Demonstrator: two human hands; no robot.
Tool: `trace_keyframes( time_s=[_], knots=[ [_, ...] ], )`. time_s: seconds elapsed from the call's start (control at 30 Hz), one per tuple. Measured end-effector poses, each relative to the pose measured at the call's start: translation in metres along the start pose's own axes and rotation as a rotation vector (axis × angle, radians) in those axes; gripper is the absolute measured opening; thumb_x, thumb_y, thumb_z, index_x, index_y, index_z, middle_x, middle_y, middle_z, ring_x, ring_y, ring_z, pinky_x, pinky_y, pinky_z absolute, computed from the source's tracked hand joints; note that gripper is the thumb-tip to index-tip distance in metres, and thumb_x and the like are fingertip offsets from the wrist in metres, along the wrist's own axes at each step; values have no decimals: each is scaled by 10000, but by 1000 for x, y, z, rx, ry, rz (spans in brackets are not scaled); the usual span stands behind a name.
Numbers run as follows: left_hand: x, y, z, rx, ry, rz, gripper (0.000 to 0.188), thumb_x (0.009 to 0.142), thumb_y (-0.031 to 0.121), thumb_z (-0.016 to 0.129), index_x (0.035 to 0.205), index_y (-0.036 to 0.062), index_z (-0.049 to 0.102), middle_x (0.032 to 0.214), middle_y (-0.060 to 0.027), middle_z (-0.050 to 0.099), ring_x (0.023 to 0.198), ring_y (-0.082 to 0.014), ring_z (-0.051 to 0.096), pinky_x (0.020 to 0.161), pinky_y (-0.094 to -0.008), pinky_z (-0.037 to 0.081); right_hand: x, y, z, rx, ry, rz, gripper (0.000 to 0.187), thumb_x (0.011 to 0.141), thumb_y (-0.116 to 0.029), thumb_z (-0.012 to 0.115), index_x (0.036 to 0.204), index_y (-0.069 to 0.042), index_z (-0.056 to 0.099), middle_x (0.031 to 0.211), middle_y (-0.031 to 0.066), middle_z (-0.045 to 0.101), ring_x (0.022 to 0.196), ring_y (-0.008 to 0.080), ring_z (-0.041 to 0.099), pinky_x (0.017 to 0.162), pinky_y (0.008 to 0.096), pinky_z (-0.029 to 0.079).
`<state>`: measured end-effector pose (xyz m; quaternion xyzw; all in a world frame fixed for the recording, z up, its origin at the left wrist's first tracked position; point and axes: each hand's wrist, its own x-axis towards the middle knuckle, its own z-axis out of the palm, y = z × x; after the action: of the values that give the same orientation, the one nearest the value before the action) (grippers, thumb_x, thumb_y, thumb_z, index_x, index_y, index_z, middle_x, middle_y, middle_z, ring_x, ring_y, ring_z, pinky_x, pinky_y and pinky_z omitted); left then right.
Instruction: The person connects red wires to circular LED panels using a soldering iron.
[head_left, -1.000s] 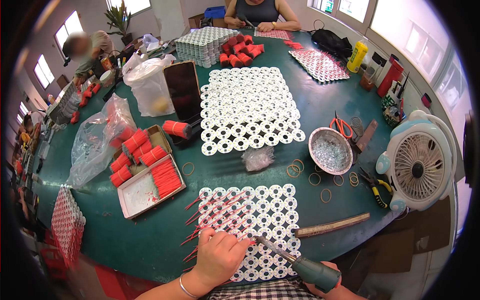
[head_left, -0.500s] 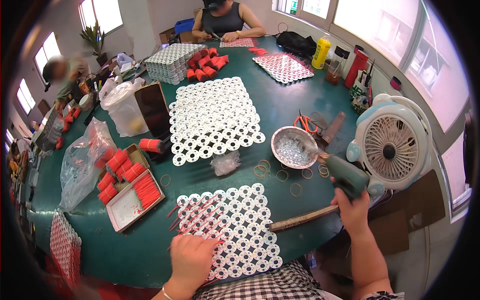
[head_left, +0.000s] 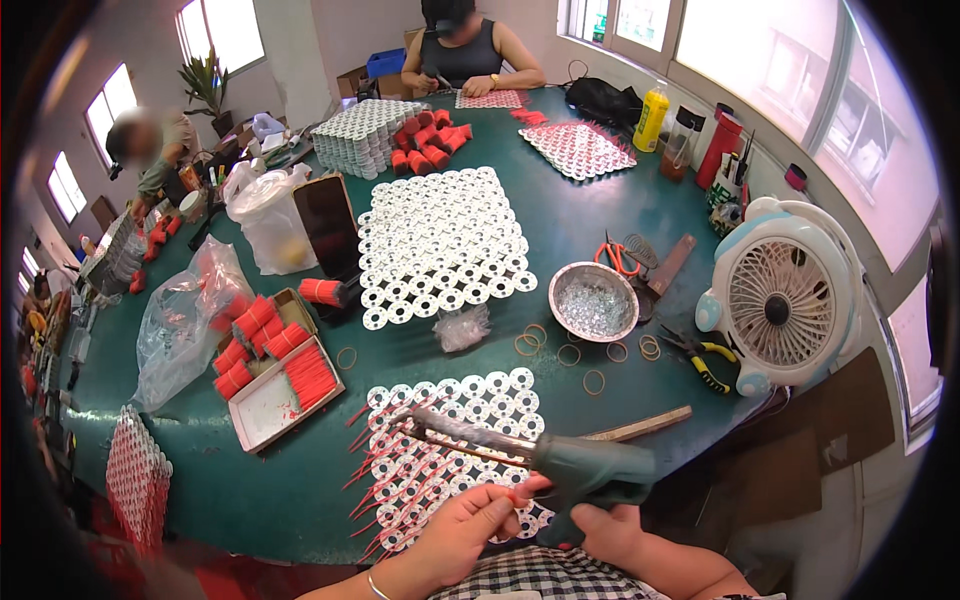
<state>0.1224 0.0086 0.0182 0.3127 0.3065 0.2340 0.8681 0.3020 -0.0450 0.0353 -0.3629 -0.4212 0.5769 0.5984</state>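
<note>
My right hand [head_left: 612, 535] is wrapped round the handle of a dark green soldering gun [head_left: 597, 470]. Its long metal barrel points left, over a panel of joined white ring-shaped circuit boards [head_left: 522, 400] lying near the table edge. Thin red wires [head_left: 375, 500] stick out from the left part of this panel. My left hand [head_left: 465, 530] is closed in a pinch just below the barrel, over the panel's lower part. A bit of red wire [head_left: 518, 497] shows at its fingertips; the rest of it is hidden.
Beyond lie a metal bowl [head_left: 593, 303] of small shiny bits, rubber bands, yellow-handled pliers [head_left: 712, 365] and a wooden strip [head_left: 640, 424]. A box [head_left: 262, 425] of red wire bundles stands left, larger stacked white panels [head_left: 445, 235] farther back, a fan [head_left: 775, 300] right. Two people work behind.
My right hand has brought the soldering gun from beside the bowl down and left over the panel. My left hand has shifted right, now pinching near the gun. The yellow-handled pliers have come into sight.
</note>
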Motion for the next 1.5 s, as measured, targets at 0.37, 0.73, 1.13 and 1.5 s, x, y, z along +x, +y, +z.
trace_keyframes(
  time_s=[0.37,0.73,1.13,1.5],
  knots=[
    [-6,11,2,313,-28,-60,246,914,175,544,1051,-19,610,944,-42,644,885,-83,574,797,-226,450,15,-4,-1,67,-69,64,443,844,-81,561,1255,15,426,1151,139,577,1084,211,546,949,356,404],
    [-9,15,1,395,77,-171,213,903,162,550,1064,44,625,888,-24,663,764,-80,615,685,-210,492,-7,18,-18,-818,-231,-293,362,687,-49,620,1048,-44,611,999,127,638,969,302,615,950,418,422],
    [-38,31,-15,1591,424,742,96,830,106,597,881,86,676,871,-97,630,785,-266,589,807,-392,430,-92,39,-94,-488,220,347,526,746,-283,719,1121,11,497,928,132,635,909,193,606,776,303,484],
    [-16,10,-34,1830,639,826,180,645,131,671,814,193,682,661,77,469,761,-118,485,740,-393,233,-64,29,-54,-476,-9,28,474,809,-274,674,1120,58,541,999,162,631,808,211,639,725,303,511]
  ],
)
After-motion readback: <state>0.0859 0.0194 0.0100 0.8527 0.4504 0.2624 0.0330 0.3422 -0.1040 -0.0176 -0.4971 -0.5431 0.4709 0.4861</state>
